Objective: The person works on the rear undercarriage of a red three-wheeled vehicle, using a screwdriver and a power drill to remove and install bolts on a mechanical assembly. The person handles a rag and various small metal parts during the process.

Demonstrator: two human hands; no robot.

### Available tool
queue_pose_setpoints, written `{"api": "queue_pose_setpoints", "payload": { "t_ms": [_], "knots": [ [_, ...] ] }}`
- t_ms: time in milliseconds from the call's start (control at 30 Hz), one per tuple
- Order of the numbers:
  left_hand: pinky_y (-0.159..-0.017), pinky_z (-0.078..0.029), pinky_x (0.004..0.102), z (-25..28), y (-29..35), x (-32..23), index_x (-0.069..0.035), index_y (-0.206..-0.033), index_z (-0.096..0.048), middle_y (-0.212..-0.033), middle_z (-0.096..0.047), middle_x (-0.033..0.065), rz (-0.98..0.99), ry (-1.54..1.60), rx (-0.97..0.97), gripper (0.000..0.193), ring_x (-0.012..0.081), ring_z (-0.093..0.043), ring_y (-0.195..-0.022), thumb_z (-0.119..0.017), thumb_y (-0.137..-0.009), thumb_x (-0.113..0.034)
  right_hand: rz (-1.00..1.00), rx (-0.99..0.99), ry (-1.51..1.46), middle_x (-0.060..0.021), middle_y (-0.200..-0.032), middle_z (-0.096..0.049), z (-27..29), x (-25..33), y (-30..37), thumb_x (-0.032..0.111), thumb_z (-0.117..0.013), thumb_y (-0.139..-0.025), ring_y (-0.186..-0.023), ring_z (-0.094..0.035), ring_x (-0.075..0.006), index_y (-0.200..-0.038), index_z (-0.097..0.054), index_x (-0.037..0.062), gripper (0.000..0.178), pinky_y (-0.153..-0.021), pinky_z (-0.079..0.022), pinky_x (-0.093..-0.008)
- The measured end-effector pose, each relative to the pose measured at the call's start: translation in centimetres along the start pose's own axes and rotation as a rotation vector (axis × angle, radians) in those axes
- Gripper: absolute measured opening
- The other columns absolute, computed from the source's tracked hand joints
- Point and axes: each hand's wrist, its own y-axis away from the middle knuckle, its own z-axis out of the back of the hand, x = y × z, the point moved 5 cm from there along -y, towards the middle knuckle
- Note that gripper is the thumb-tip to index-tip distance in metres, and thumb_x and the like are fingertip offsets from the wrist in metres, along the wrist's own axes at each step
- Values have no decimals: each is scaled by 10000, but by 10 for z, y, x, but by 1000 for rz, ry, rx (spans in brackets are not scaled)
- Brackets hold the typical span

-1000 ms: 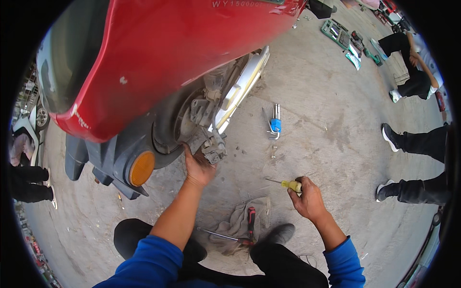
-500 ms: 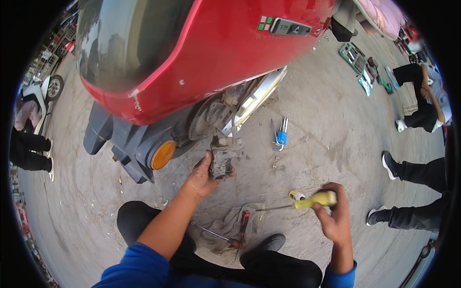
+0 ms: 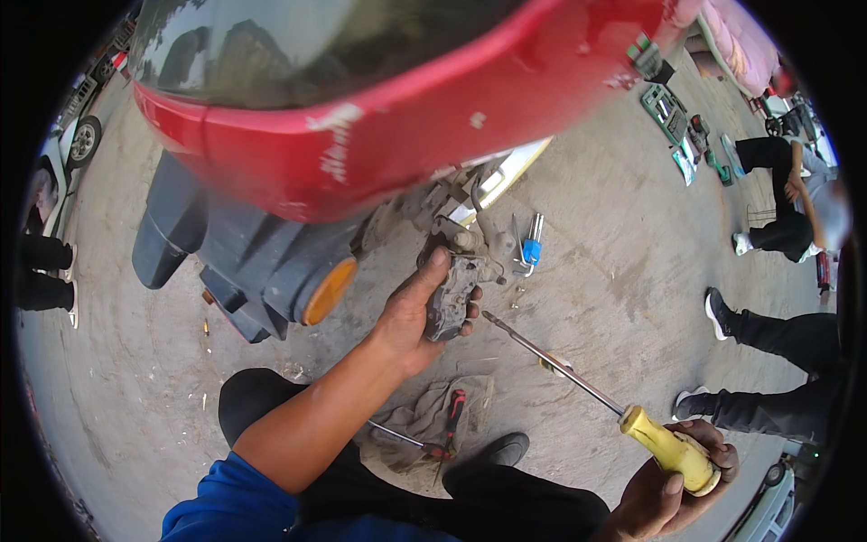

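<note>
My left hand (image 3: 406, 321) is closed round a greasy metal brake caliper (image 3: 452, 298), thumb on its upper side and fingertips showing at the far edge. It is held just below the front of a red vehicle (image 3: 397, 154), beside its grey plastic fender and orange reflector (image 3: 329, 291). Low on the right, my right hand (image 3: 664, 501) grips the yellow handle of a long screwdriver (image 3: 673, 444). The shaft slants up and left, its tip a short way from the caliper and apart from it.
A blue-holdered hex key set (image 3: 532, 253) lies on the concrete beyond the caliper. Between my feet, a red-and-black screwdriver (image 3: 455, 411) rests on a grey rag (image 3: 406, 415). An opened green tool case (image 3: 666, 113) is at the far right; people stand and sit at both sides.
The caliper has come up and slightly right in my left hand. My right hand has moved down and right, and the screwdriver now points up toward the caliper. The red body looms nearer.
</note>
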Motion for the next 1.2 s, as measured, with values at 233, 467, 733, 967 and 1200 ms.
{"api": "queue_pose_setpoints", "payload": {
  "t_ms": [233,467,733,967,1200],
  "knots": [
    [-612,-517,324,-7,6,-5,-141,-1188,-621,-914,-670,49,-30,34,-73,477,166,-639,-752,-708,-950,-545,-61,-12,140,-205,-1092,-545,-20,-4,7,376,-713,-917,-1033,-576,-271,-1310,-389,53,603,-943,-506,-428],
    [-624,-540,343,-6,7,-6,-158,-1189,-646,-957,-704,50,-16,11,-75,480,174,-663,-792,-667,-962,-580,-66,-86,183,-180,-1009,-551,-24,-6,6,458,-767,-884,-922,-595,-251,-1236,-369,103,638,-899,-525,-424],
    [-621,-527,336,-8,9,-6,-160,-1175,-652,-935,-703,64,-9,-2,-100,501,174,-659,-757,-700,-933,-595,6,71,43,-204,-1196,-553,-25,-6,3,317,-676,-942,-1093,-578,-279,-1367,-415,45,567,-982,-490,-431],
    [-598,-503,312,-14,11,-8,-148,-1211,-607,-900,-654,32,-4,54,-112,455,145,-623,-735,-719,-958,-509,-55,-85,128,-198,-1013,-571,-19,-14,4,405,-756,-891,-943,-603,-257,-1266,-386,53,634,-892,-519,-422],
    [-606,-499,314,-15,12,-9,-153,-1182,-610,-898,-658,35,24,63,-91,456,149,-626,-734,-720,-949,-530,-212,-56,-27,-216,-1096,-593,-12,-40,-6,326,-728,-900,-1000,-587,-272,-1267,-449,22,552,-948,-486,-409]
  ]
}}
